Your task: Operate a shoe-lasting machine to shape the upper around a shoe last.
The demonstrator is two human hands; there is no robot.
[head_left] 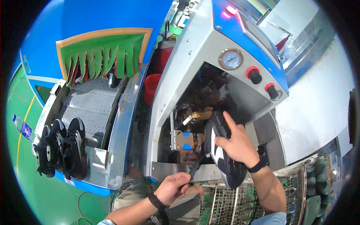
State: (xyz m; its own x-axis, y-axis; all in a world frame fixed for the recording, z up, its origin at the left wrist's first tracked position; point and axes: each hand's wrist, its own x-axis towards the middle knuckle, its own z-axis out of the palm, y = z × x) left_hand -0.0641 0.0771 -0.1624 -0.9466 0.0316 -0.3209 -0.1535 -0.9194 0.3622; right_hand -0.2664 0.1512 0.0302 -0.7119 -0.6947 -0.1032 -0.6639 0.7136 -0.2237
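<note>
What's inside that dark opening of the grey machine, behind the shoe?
Behind the black shoe held by the right hand, the machine opening shows dark metal parts and a brass-coloured block. Deeper parts are lost in shadow or covered by the shoe.

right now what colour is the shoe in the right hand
Black with white markings on the shoe, seen in the head view.

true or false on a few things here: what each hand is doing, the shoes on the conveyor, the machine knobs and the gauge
1. The right hand holds a black shoe with white trim at the grey machine's opening. True.
2. The left hand is empty. False: it pinches a thin dark strap.
3. Black shoes sit on the metal conveyor. True.
4. The machine's two knobs are green. False: black with red collars.
5. A round gauge sits on the machine front. True.
</note>
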